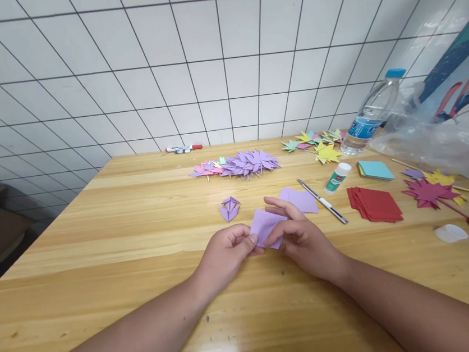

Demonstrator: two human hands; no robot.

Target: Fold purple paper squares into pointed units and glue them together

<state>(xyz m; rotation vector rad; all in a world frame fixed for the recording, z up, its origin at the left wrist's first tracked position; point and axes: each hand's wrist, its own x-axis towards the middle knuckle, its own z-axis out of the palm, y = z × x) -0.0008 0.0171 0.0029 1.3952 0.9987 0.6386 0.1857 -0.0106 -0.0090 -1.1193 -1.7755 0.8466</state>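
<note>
A purple sheet of paper [261, 225] is held up just over the table between my two hands. My left hand [230, 249] pinches its left corner between thumb and fingers. On the other side my right hand [305, 241] has thumb and index finger at the paper's right edge, with the other fingers raised. Behind my right hand, more purple paper [302, 199] lies flat, partly covered by the fingers. A small folded purple paper piece [230, 208] rests beyond my left hand.
Purple folded paper leaves [250, 164] lie in a pile further back. To the right are a utility knife [322, 201], a glue stick [338, 178], red paper squares [375, 204], blue paper squares [375, 170] and a water bottle [369, 118]. A marker [184, 148] lies near the wall.
</note>
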